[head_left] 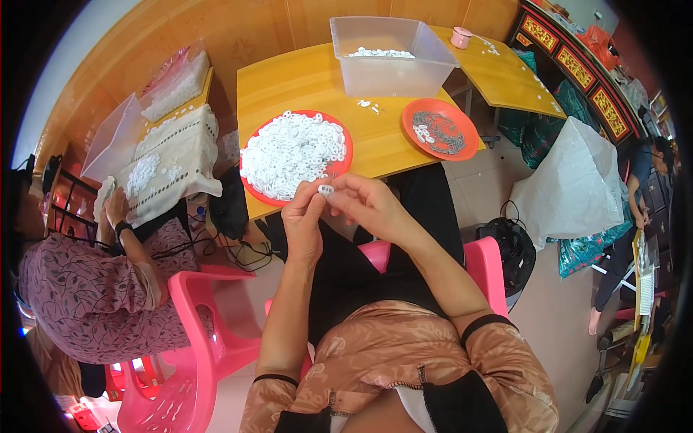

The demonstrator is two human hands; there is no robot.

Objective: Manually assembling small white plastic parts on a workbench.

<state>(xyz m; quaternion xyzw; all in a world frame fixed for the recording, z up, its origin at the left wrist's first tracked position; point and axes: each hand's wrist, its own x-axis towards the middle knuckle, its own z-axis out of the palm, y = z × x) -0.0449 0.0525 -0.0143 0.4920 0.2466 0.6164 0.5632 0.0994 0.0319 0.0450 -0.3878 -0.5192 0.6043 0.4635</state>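
Just off the table's front edge, my left hand (302,220) pinches a small white plastic piece with two holes (326,190) between thumb and forefinger. My right hand (372,208) meets it from the right, its thumb and fingers drawn together at the piece's edge. Whatever lies between those right fingertips is too small to make out. Right behind my hands, a red round tray (349,137) is heaped with similar white pieces (292,155). An orange-red plate (471,119) farther right holds many thin metal bits (449,137) and several white pieces.
A clear plastic bin (393,76) with white pieces stands at the table's back. Loose pieces (368,106) lie before it. At left, another person (94,289) sits by a cloth-covered table (184,169). A white sack (570,187) and black bag (507,249) stand right.
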